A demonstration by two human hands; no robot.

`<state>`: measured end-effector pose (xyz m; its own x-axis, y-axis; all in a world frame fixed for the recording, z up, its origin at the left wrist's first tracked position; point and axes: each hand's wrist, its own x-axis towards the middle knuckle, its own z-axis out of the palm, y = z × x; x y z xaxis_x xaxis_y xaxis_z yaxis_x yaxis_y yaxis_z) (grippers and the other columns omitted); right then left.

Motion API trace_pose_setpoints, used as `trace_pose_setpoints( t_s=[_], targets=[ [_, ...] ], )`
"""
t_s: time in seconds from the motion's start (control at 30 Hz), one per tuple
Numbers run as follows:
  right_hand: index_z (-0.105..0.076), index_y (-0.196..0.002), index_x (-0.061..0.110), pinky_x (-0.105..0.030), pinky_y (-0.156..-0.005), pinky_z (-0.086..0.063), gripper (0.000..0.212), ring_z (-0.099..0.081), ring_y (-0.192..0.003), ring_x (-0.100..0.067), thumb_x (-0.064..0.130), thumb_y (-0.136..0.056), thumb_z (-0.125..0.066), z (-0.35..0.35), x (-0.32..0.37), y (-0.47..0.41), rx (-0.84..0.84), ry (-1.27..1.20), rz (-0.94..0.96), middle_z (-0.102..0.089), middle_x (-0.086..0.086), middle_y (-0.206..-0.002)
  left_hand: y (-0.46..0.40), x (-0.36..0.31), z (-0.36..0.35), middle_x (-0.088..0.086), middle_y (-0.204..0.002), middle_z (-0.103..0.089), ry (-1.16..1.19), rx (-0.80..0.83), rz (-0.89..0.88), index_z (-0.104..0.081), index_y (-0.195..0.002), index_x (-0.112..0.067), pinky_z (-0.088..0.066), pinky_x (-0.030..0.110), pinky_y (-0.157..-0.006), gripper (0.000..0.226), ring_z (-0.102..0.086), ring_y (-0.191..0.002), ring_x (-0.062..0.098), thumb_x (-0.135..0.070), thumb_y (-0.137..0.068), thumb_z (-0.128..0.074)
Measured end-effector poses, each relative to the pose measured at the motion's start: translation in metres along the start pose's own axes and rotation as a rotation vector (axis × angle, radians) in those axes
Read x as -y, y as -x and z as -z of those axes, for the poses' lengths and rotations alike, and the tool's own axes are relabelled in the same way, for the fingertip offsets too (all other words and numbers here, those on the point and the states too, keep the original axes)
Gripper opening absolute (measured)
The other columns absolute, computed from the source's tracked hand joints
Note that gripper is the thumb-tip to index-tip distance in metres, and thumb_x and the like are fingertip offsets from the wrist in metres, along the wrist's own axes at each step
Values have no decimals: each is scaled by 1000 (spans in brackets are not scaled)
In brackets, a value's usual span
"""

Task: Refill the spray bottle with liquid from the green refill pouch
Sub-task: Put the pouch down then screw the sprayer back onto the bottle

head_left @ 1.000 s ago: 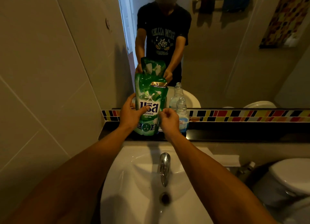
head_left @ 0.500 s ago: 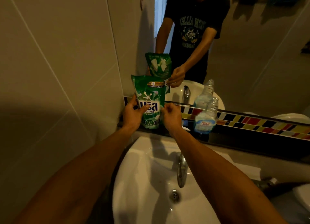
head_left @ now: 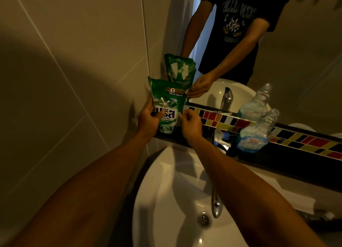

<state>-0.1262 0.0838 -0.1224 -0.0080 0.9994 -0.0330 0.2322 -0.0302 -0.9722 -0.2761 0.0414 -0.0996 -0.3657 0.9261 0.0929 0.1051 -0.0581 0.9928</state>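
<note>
1. Fingers first: the left hand (head_left: 148, 120) is wrapped round the left edge of the green refill pouch (head_left: 167, 106), thumb pressed across the printed front. The right hand (head_left: 190, 123) has its fingers curled in at the pouch's right edge; it looks like a pinch on that side, but I can't really tell how much of it they've got.

2. The pouch is standing upright on the dark ledge (head_left: 288, 158) behind the sink (head_left: 166, 200), tucked into the corner by the tiled wall, top seemingly not opened yet. It's soft and full-looking, so if the grip squeezes the belly while the top gets torn, liquid could shoot out. I'd hold it high near the seal.

3. The spray bottle (head_left: 257, 133) is well apart to the right on the same ledge, open-necked, with what looks like its sprayer head (head_left: 221, 138) lying beside it. That neck is narrow, so a floppy pouch poured freehand could easily miss and run down the ledge.

4. The bottle looks thin and crumpled with only some blue liquid low down, so it may be light enough to tip if the pouch bumps it. Pouring over the sink would save the mess.

5. It's dim in here, so judging the fill level will be tricky; overfilling is a real risk.
</note>
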Motion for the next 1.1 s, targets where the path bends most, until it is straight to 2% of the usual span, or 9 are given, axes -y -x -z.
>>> trace_pose_setpoints(
  t_s=[0.17,0.27,0.5,0.67,0.73,0.8,0.93,1.0,1.1],
  targets=[
    [-59,-89,17,-32,-78,-55,16,-64,-84,-17,8,-102,-59,-3,-8,-8,14,-1,8,-64,-4,-88,-11,14,-1,-1,-130,-65,25,3,46,-42,-151,-21,-56,50,-94,70,-63,-118,18,5,-90,-65],
    [-60,-90,17,-33,-79,-57,14,-65,-84,-16,9,-102,-59,-5,-8,-13,24,-20,6,-66,-3,-89,-17,17,-1,-7,-123,-65,23,-10,54,-42,-151,-18,-57,48,-94,69,-64,-112,7,8,-91,-63],
    [-61,-98,12,-43,-89,-61,6,-71,-95,-25,7,-101,-60,-1,-5,-9,60,-78,-25,-71,-12,-98,-26,32,-6,3,-135,-63,-24,-55,56,-37,-153,-19,-59,46,-90,70,-65,-117,17,1,-91,-64],
    [-61,-110,16,-46,-101,-57,17,-69,-103,-19,4,-99,-63,14,-1,3,32,-144,-69,-70,-3,-105,-11,14,-23,-1,-131,-52,-76,-227,286,-33,-152,-12,-51,34,-95,72,-56,-116,18,1,-89,-66],
    [-61,-115,17,-47,-102,-57,20,-66,-100,-14,7,-99,-65,25,-1,13,-25,-151,-85,-67,6,-102,-6,19,-29,9,-134,-56,-147,-296,467,-43,-139,-10,-55,45,-95,71,-59,-118,32,-21,-76,-74],
    [-62,-124,14,-49,-100,-58,27,-68,-105,-20,12,-97,-67,39,-4,25,-85,-137,-93,-69,1,-108,-3,36,-37,19,-128,-61,-192,-250,563,-52,-129,-7,-57,53,-90,77,-62,-113,42,-38,-62,-73],
    [-62,-120,15,-32,-80,-63,21,-68,-88,-14,13,-99,-65,83,-11,54,-169,-172,-88,-68,3,-96,39,15,-80,21,-114,-68,-190,-65,459,-66,-115,1,-55,48,-95,34,-65,-108,39,-13,-85,-73],
    [-62,-115,18,-26,-73,-60,17,-67,-81,-10,13,-99,-66,109,-15,67,-215,-198,-78,-66,6,-90,60,6,-103,17,-119,-67,-231,16,399,-64,-123,-3,-52,46,-99,40,-63,-113,35,-16,-86,-75],
    [-63,-116,15,-33,-84,-63,19,-71,-89,-8,14,-98,-69,146,-22,83,-290,-181,-68,-68,5,-96,77,1,-133,13,-135,-61,-299,128,371,-54,-140,-7,-48,39,-104,57,-58,-123,30,-22,-89,-74]
  ],
)
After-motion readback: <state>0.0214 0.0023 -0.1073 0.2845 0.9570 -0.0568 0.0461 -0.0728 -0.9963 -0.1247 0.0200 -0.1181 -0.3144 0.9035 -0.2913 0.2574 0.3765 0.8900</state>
